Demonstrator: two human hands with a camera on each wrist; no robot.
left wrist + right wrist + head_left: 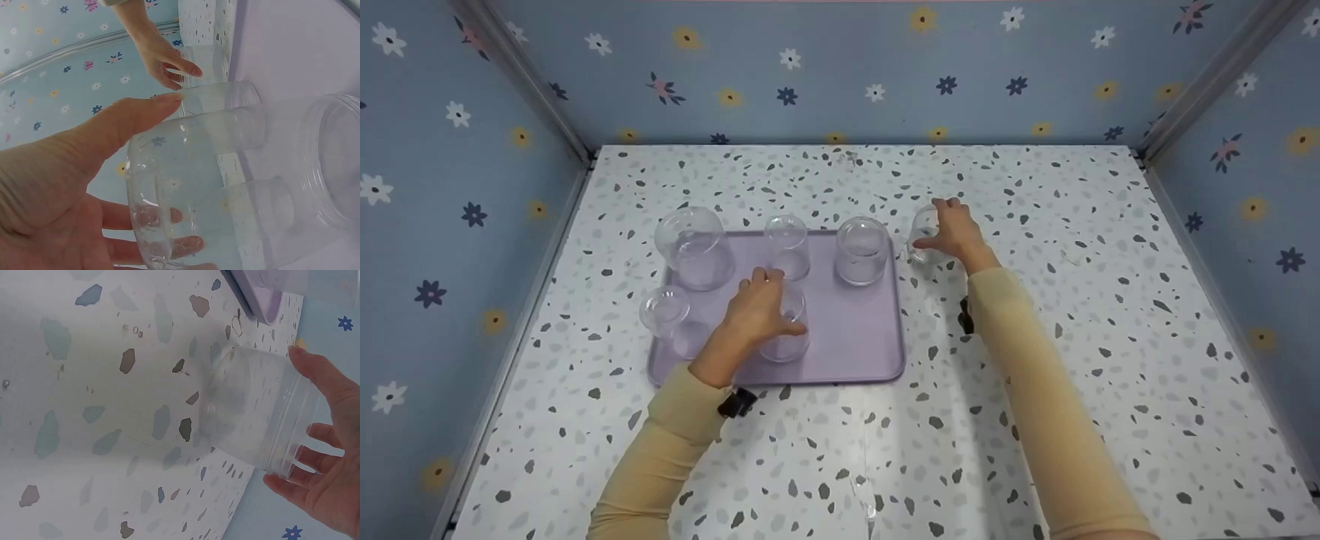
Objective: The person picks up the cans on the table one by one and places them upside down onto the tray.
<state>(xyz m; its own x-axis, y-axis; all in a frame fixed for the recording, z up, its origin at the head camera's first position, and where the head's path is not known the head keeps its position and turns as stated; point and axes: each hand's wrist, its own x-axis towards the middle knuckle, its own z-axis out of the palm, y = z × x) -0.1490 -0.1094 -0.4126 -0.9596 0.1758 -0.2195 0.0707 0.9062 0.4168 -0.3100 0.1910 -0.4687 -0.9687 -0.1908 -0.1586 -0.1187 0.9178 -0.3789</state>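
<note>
My left hand [754, 311] holds a clear plastic jar [786, 346] over the front middle of a purple tray [855, 356]. In the left wrist view, thumb and fingers span the base of this jar [197, 163], and its threaded mouth points towards the tray. Just beyond the tray's right edge, my right hand [956, 232] grips another clear jar [924, 225]. The right wrist view has thumb and fingers around the threaded rim of that jar [247, 405]; its base faces the speckled table, and contact is hard to judge.
Along the tray's back stand a large clear jar [697, 259], a narrow jar [787, 251] and a wide jar [862, 255]. A small jar [666, 311] is at the tray's left. Flowered panels [840, 75] enclose the speckled table [1072, 187] at the back and sides.
</note>
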